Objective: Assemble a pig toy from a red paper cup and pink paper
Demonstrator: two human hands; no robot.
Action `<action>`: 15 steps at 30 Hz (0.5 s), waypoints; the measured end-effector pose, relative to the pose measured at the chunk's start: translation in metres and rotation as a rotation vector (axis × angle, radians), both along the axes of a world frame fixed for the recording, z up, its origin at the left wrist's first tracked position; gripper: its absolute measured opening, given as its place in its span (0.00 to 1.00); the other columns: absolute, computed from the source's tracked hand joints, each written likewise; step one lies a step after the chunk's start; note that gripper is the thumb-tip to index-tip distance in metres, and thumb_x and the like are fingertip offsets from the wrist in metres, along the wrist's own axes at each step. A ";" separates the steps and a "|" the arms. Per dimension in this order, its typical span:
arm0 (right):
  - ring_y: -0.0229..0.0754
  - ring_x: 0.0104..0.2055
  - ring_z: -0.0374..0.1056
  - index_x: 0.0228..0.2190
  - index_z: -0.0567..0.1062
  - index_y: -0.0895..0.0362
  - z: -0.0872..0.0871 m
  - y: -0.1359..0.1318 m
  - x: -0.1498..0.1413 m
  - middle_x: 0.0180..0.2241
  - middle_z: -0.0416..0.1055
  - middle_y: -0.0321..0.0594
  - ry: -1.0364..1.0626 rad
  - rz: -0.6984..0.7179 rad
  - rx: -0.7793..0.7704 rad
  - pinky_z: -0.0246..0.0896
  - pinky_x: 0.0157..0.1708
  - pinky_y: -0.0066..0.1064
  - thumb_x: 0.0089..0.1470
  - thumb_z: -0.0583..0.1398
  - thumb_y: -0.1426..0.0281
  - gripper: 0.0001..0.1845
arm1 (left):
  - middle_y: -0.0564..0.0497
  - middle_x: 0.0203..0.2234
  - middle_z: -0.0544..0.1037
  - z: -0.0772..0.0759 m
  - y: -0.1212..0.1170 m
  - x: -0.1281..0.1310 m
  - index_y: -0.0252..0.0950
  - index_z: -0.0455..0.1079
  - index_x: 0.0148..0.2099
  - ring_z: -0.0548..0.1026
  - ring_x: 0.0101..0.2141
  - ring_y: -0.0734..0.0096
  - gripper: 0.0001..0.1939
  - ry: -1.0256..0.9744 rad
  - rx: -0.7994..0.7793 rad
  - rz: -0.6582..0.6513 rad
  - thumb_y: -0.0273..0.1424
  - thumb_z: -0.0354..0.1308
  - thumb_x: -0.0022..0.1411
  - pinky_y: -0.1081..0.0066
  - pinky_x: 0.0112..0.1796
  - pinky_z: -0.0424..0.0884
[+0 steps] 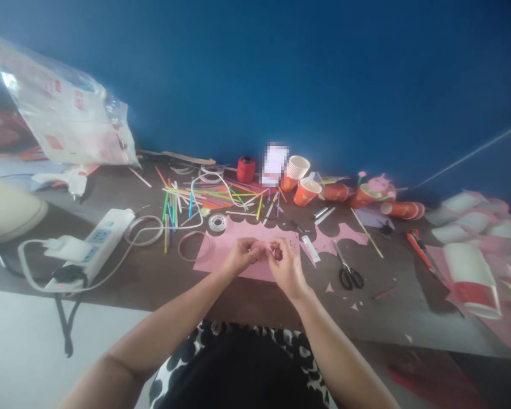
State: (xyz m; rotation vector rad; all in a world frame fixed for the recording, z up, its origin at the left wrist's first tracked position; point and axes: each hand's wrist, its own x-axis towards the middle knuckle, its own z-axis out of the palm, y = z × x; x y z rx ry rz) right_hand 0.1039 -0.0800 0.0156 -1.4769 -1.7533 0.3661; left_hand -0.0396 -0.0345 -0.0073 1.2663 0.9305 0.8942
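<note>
My left hand [242,257] and my right hand [287,267] meet over a pink paper sheet [215,258] lying on the dark table. Their fingertips pinch a small pink paper piece [263,249], mostly hidden by the fingers. The sheet's far and right edges are cut in curves. Right of my hands lie scissors [348,272] with black handles, blades pointing away from me. A white tape roll [217,222] sits at the sheet's far left edge. A small white strip [310,249] lies just beyond my right hand.
Colourful sticks [213,196] are heaped at the back. Paper cups [307,190] stand behind, near a phone [275,165]. A power strip [106,238] with a looping white cable lies left. On the right are a red utility knife [423,250] and more paper cups [472,278].
</note>
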 end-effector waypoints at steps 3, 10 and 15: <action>0.37 0.27 0.65 0.39 0.66 0.56 0.001 0.003 0.003 0.30 0.70 0.38 0.018 -0.021 -0.025 0.62 0.31 0.30 0.55 0.55 0.69 0.09 | 0.56 0.15 0.66 0.005 0.001 0.000 0.31 0.67 0.24 0.62 0.18 0.81 0.13 -0.028 -0.013 -0.004 0.35 0.58 0.53 0.77 0.22 0.56; 0.42 0.37 0.64 0.34 0.70 0.55 0.010 0.003 0.004 0.33 0.66 0.42 -0.171 -0.018 0.111 0.61 0.40 0.35 0.55 0.54 0.73 0.06 | 0.54 0.15 0.67 0.009 0.002 0.001 0.31 0.66 0.22 0.63 0.19 0.80 0.16 -0.041 -0.043 -0.001 0.38 0.59 0.53 0.77 0.23 0.58; 0.43 0.38 0.63 0.34 0.73 0.55 0.010 0.002 0.003 0.32 0.64 0.42 -0.232 0.004 0.120 0.61 0.40 0.36 0.55 0.55 0.75 0.08 | 0.54 0.14 0.68 0.006 0.002 0.001 0.31 0.67 0.21 0.64 0.19 0.78 0.17 -0.083 -0.044 -0.027 0.40 0.60 0.52 0.76 0.24 0.60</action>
